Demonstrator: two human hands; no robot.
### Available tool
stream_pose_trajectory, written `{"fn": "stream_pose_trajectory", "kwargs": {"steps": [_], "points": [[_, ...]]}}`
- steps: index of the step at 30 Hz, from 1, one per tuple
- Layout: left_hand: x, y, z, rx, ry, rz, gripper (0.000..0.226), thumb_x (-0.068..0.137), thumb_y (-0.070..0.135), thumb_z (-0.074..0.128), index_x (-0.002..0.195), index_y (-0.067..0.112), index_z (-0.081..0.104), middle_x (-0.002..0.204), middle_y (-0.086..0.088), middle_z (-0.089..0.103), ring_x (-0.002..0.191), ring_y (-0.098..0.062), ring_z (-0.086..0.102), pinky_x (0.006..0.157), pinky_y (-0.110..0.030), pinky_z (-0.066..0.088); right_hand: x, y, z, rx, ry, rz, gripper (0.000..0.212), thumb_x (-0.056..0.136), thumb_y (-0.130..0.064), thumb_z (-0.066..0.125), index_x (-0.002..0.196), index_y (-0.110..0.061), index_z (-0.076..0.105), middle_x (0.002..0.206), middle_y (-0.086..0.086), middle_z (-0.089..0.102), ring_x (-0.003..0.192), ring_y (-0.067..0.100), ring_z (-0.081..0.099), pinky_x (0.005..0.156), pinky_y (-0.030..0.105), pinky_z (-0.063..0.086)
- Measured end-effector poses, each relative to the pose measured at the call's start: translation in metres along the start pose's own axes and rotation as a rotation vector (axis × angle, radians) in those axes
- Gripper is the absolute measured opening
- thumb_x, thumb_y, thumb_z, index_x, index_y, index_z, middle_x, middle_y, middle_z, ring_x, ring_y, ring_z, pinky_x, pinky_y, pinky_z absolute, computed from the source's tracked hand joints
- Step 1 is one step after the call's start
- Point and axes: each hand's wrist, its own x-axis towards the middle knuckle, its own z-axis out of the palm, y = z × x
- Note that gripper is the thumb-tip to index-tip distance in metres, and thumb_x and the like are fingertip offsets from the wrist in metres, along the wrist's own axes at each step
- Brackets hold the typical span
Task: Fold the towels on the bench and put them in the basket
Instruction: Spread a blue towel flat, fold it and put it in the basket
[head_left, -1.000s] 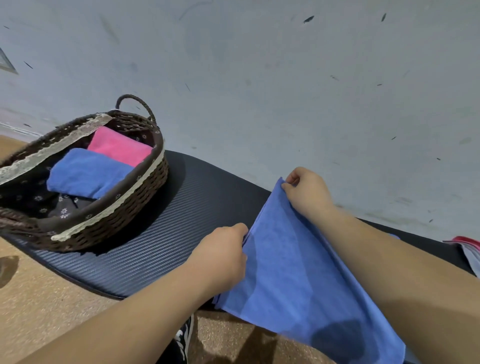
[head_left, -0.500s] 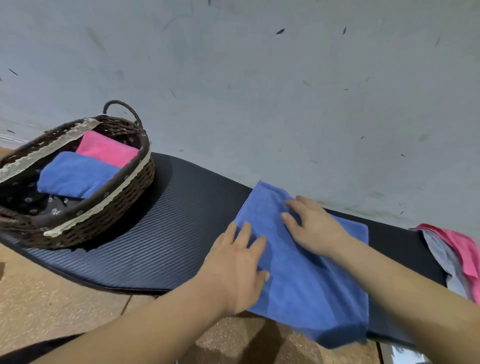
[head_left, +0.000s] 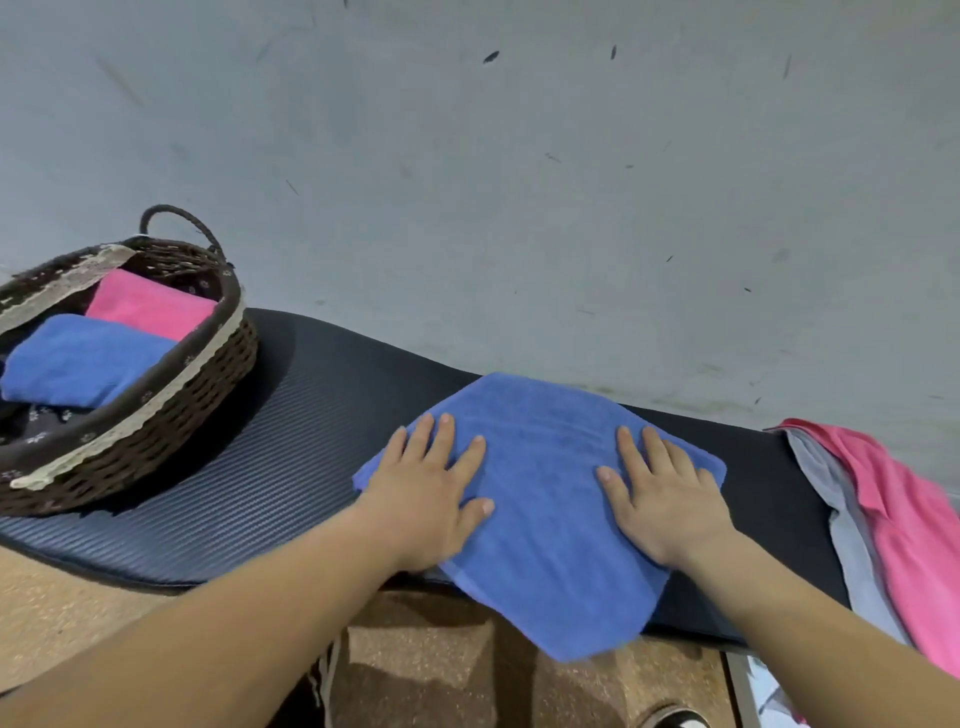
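wall (head_left: 519, 208): grey, scuffed, runs behind everything.
table (head_left: 322, 467): long, covered with a black ribbed mat. Basket at its left end, towels in the middle and at the right.
blue towel (head_left: 550, 499): middle of table, lying flat, looks folded already. Its near corner hangs over the front edge above the floor (head_left: 441, 665).
basket (head_left: 171, 415): brown wicker with lace trim, on the table, well apart from the blue towel.
loose pile: pink towel (head_left: 904, 519) over grey towel (head_left: 852, 540) at the table's right end, unfolded, draping off the edge.
inside basket: folded blue towel (head_left: 78, 364) and folded pink towel (head_left: 150, 304), side by side, touching.
left hand (head_left: 431, 499): flat, fingers straight and spread, palm pressing the blue towel's left part, gripping nothing.
right hand (head_left: 660, 504): same pose on the right part, gripping nothing.
step: pressing the fold flat on towel 3. 2 are in the basket and at least 2 wait in the pile, so roughly halfway by my guess.
next move: probably 1 more fold. That means pinching an edge, bringing it across and matching corners. The hanging corner may slip, so pull it onto the table first, then carry the towel left to the basket.
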Motion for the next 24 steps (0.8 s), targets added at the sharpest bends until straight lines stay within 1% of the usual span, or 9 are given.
{"fn": "stream_pose_trajectory", "kwargs": {"steps": [5, 8, 10, 11, 13, 15, 20, 22, 24], "points": [[0.007, 0.022, -0.018, 0.077, 0.064, -0.036, 0.070, 0.104, 0.051, 0.029, 0.161, 0.019, 0.002, 0.167, -0.020, -0.008, 0.152, -0.046, -0.004, 0.123, -0.056, 0.010, -0.025, 0.003, -0.012, -0.205, -0.067, 0.065, 0.085, 0.096, -0.071, 0.007, 0.161, -0.017, 0.013, 0.156, 0.013, 0.034, 0.138, 0.033, 0.036, 0.108, 0.045, 0.034], [-0.007, 0.061, -0.016, -0.069, -0.068, -0.013, 0.077, 0.099, 0.065, 0.023, 0.161, 0.026, -0.002, 0.167, -0.019, -0.012, 0.151, -0.048, -0.008, 0.122, -0.057, 0.009, -0.037, 0.011, -0.009, -0.210, 0.007, 0.032, 0.084, 0.096, -0.071, 0.004, 0.159, -0.017, 0.019, 0.150, 0.012, 0.039, 0.133, 0.032, 0.040, 0.105, 0.043, 0.037], [-0.012, 0.078, -0.007, -0.074, -0.164, -0.029, 0.083, 0.095, 0.073, 0.018, 0.160, 0.030, -0.012, 0.165, -0.019, -0.022, 0.149, -0.049, -0.018, 0.122, -0.059, 0.001, -0.038, 0.018, 0.001, -0.131, 0.099, -0.055, 0.088, 0.090, -0.073, -0.004, 0.162, -0.025, 0.010, 0.161, 0.009, 0.026, 0.145, 0.031, 0.028, 0.116, 0.044, 0.030], [-0.011, 0.082, -0.003, -0.048, -0.173, -0.043, 0.085, 0.094, 0.075, 0.016, 0.159, 0.031, -0.016, 0.163, -0.019, -0.026, 0.148, -0.049, -0.021, 0.122, -0.061, -0.002, -0.036, 0.023, 0.007, -0.075, 0.112, -0.110, 0.089, 0.086, -0.075, -0.008, 0.163, -0.031, 0.006, 0.167, 0.007, 0.015, 0.153, 0.030, 0.016, 0.122, 0.044, 0.021], [-0.005, 0.084, 0.003, -0.030, -0.142, -0.059, 0.086, 0.092, 0.079, 0.014, 0.157, 0.033, -0.019, 0.162, -0.019, -0.029, 0.148, -0.049, -0.024, 0.121, -0.062, -0.006, -0.032, 0.033, 0.019, 0.032, 0.068, -0.186, 0.090, 0.082, -0.081, -0.011, 0.161, -0.039, -0.003, 0.171, -0.001, -0.006, 0.157, 0.023, -0.006, 0.127, 0.043, 0.003], [0.007, 0.077, 0.005, -0.023, -0.095, -0.032, 0.086, 0.090, 0.081, 0.012, 0.157, 0.037, -0.018, 0.163, -0.018, -0.028, 0.148, -0.048, -0.023, 0.121, -0.062, -0.007, -0.029, 0.043, 0.028, 0.100, 0.025, -0.219, 0.091, 0.078, -0.084, -0.014, 0.159, -0.043, -0.008, 0.169, -0.006, -0.016, 0.156, 0.017, -0.016, 0.127, 0.042, -0.005], [0.033, 0.035, -0.001, 0.011, 0.000, 0.131, 0.084, 0.083, 0.086, 0.007, 0.155, 0.049, -0.012, 0.167, -0.008, -0.021, 0.152, -0.036, -0.022, 0.124, -0.053, -0.007, -0.034, 0.052, 0.026, 0.116, -0.034, -0.218, 0.080, 0.088, -0.077, 0.003, 0.158, -0.041, -0.014, 0.166, -0.008, -0.025, 0.153, 0.013, -0.025, 0.126, 0.040, -0.008], [0.036, 0.029, -0.004, 0.020, 0.033, 0.113, 0.081, 0.089, 0.082, 0.013, 0.158, 0.045, -0.007, 0.168, -0.006, -0.019, 0.154, -0.033, -0.018, 0.125, -0.051, -0.005, -0.039, 0.050, 0.026, 0.083, -0.055, -0.159, 0.081, 0.091, -0.076, 0.003, 0.158, -0.036, -0.019, 0.166, -0.003, -0.028, 0.153, 0.015, -0.026, 0.127, 0.043, -0.006], [0.028, 0.038, -0.005, 0.054, 0.075, 0.085, 0.079, 0.095, 0.074, 0.018, 0.161, 0.034, -0.001, 0.168, -0.009, -0.015, 0.154, -0.035, -0.014, 0.125, -0.052, -0.001, -0.047, 0.044, 0.027, 0.049, -0.083, -0.072, 0.084, 0.091, -0.075, 0.000, 0.158, -0.028, -0.023, 0.166, 0.005, -0.028, 0.153, 0.022, -0.025, 0.126, 0.047, -0.004]]}}
